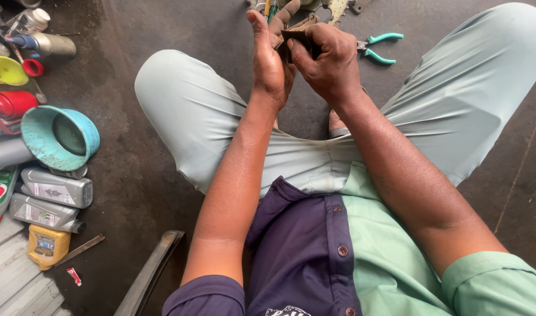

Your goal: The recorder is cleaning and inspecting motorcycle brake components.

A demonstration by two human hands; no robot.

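The person sits low on a dark, oil-stained concrete floor with knees spread wide, which leaves an open working space between the legs and brings both hands together out in front of the body. The left hand stands nearly upright, palm turned inward and fingers stretched up and held close together, so it acts as a backing surface. The right hand curls over from the other side, its thumb and fingers pinching a small dark flat piece, perhaps a worn pad or a scrap of abrasive sheet, and pressing it against the left palm; what it is exactly cannot be told. Held this way the piece stays braced between the two hands, above the floor and just in front of the knees. Teal-handled pliers lie on the floor just beyond the right hand, within easy reach, near a toothed sprocket and other metal parts at the top edge. Off to the person's left, supplies are grouped out of the way: a teal funnel, grey oil bottles, a small yellow oil bottle, a yellow funnel and a red container.
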